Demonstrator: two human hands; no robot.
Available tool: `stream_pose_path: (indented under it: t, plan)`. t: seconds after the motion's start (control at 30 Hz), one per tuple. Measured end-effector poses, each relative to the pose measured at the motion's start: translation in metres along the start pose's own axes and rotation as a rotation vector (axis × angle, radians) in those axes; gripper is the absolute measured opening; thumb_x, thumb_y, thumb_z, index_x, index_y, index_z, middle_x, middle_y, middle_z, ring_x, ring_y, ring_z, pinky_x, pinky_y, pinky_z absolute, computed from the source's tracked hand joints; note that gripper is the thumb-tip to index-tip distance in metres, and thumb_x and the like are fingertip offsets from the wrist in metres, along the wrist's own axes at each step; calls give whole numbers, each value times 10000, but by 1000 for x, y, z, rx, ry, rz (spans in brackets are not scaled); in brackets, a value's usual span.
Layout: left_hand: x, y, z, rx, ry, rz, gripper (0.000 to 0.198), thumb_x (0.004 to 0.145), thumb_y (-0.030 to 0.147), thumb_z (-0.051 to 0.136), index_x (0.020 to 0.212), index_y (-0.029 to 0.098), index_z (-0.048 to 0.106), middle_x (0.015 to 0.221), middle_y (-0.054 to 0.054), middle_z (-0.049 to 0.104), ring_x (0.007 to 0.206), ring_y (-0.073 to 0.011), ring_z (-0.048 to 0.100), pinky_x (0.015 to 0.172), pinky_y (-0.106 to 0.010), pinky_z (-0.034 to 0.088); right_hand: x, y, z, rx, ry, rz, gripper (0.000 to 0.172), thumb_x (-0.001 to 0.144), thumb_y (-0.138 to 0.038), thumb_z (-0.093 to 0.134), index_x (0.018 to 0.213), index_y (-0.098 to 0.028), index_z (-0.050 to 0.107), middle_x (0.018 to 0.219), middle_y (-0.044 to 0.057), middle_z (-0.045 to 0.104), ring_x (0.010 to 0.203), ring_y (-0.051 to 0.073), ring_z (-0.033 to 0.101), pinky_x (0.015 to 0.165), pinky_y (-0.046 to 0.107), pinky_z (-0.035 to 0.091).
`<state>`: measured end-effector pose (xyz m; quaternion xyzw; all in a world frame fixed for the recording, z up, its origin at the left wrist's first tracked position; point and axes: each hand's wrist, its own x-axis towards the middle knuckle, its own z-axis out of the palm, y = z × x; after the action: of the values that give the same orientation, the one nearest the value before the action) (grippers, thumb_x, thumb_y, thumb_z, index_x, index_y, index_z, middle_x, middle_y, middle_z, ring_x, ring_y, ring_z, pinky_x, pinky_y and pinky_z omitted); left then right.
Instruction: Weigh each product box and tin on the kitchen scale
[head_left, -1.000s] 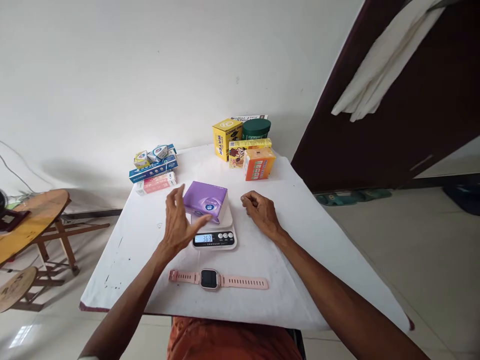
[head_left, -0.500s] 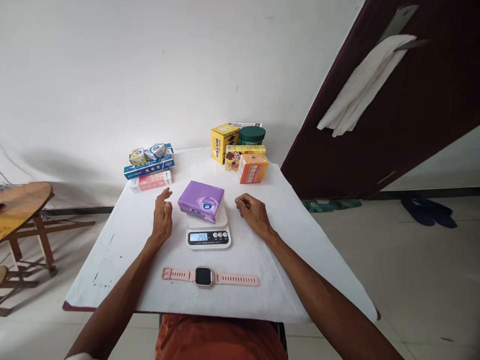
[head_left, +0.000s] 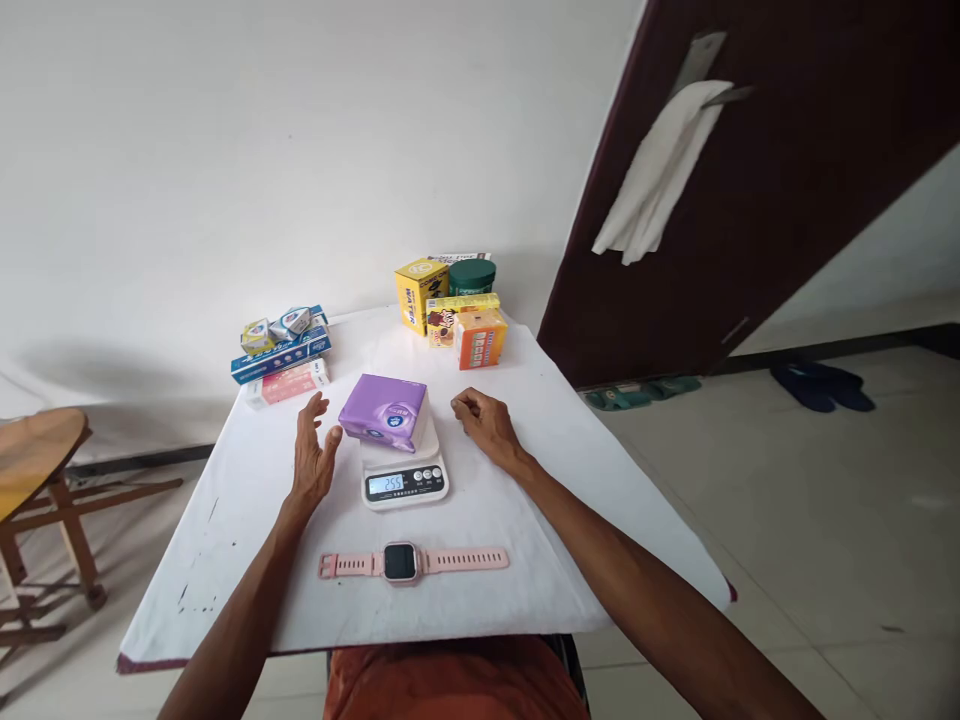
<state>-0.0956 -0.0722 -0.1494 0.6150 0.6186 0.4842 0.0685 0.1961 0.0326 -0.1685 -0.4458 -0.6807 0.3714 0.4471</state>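
Note:
A purple tissue pack (head_left: 384,408) rests on a white kitchen scale (head_left: 405,483), whose lit display reads 255. On the left side of the pack, my left hand (head_left: 313,455) is open, its thumb apart from the fingers and nothing in it. My right hand (head_left: 489,428) lies to the right of the scale with fingers curled in and nothing visible in them. Neither hand touches the pack. Nearer to me, a pink-strapped smartwatch (head_left: 400,563) lies stretched out flat on the white-covered table (head_left: 525,560).
Toothpaste-like boxes (head_left: 281,358) and smaller packs are stacked at the back left. Toward the back right stand a yellow box (head_left: 418,295), a green-lidded tub (head_left: 472,275) and an orange box (head_left: 481,340). A wooden stool (head_left: 45,460) is left of the table; a dark door (head_left: 675,300) is right.
My left thumb has spread further from its fingers. My right hand stays curled beside the scale. The camera view has turned slightly right; the pack and the reading are unchanged.

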Motion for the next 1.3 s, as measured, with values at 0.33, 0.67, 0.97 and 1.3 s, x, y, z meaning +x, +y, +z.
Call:
stream_pose_path:
  t: [0.33,0.67,0.97,1.3]
  plan:
    - [11,28,-6,76,-98,183,800,936,660,577,1587,260,339,1515,-181,498,1386,-366,508,1094,-582,466,4,-2,0,29,34,-56,246,878,-410,506,711,-231,538,636,-31,546,606,136,483,600,264,396]
    - [77,78,-10,344,-506,405,1047,705,744,793,1570,308,397,1525,-168,501,1417,-412,459,1148,-624,396,6,1,1,13,50,-71,217,876,-364,514,713,-226,554,642,-25,579,623,139,515,613,260,398]
    - [102,94,7,587,-819,352,1031,534,507,946,1460,333,526,1396,-135,600,1297,-431,552,1107,-602,386,2,2,0,19,29,-61,232,883,-392,500,726,-231,555,653,-19,575,615,147,514,611,274,398]
    - [101,104,6,718,-901,295,1109,591,444,909,1552,268,386,1501,-154,500,1376,-418,475,1154,-571,347,2,4,0,17,23,-40,222,893,-371,517,732,-225,566,656,-14,592,609,144,511,639,278,401]
